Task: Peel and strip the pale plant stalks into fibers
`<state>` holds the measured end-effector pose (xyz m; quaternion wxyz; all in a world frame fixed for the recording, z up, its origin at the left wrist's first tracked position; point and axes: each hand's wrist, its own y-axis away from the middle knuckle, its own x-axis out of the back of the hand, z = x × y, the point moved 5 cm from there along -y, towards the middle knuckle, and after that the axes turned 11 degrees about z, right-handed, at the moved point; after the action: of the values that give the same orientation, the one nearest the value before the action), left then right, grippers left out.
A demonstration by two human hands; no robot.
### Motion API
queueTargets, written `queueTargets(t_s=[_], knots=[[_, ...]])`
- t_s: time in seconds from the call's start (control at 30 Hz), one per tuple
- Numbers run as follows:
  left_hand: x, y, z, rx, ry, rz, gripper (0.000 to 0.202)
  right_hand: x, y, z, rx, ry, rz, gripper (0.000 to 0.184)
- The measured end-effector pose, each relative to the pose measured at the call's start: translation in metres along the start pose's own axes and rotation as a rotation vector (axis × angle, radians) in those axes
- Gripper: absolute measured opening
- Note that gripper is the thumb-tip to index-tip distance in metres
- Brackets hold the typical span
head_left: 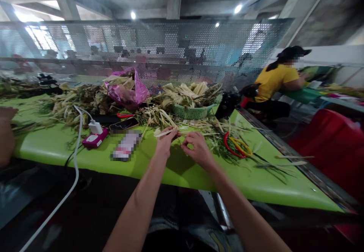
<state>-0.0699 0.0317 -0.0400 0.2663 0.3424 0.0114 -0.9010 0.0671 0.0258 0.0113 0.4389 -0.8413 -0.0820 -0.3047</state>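
My left hand is closed around a pale, dry husk strip, whose flat end sticks out to the left of the fingers. Close beside it on the right, my right hand pinches with thumb and forefinger at a thin plant strand that reaches toward the left hand. Both hands are just above the green table. Beyond them lie loose dry stalks. To the right, scissors with red and yellow handles rest on green plant bits.
Behind stand a green basket of husks and a pink plastic bag. Left are two phones, a purple socket block and a white cable. A person in yellow sits beyond a red chair.
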Motion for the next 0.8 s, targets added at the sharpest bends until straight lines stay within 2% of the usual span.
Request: queueTargets(t_s=[0.07,0.13,0.2,0.33,0.47,0.63,0.8], knots=[[-0.001,0.001,0.001,0.025,-0.014,-0.025,0.025,0.007,0.000,0.005,-0.078,-0.108,0.087,0.017],[-0.003,0.004,-0.001,0.092,-0.020,-0.090,0.027,0.014,0.000,0.014,-0.193,-0.209,0.214,0.019],[-0.007,0.007,-0.004,0.167,-0.032,-0.164,0.029,0.014,0.001,0.024,-0.310,-0.290,0.275,0.025],[-0.011,0.012,-0.008,0.223,-0.045,-0.225,0.026,-0.001,0.003,0.034,-0.452,-0.485,0.158,0.030],[-0.012,0.013,-0.011,0.228,-0.160,-0.233,0.020,-0.003,0.002,0.037,-0.435,-0.453,0.162,0.022],[-0.009,0.012,-0.010,0.137,-0.384,-0.182,0.028,0.001,0.003,0.039,-0.363,-0.279,0.213,0.016],[-0.007,0.009,-0.007,0.025,-0.501,-0.177,0.028,0.003,0.005,0.042,-0.393,-0.234,0.247,0.016]])
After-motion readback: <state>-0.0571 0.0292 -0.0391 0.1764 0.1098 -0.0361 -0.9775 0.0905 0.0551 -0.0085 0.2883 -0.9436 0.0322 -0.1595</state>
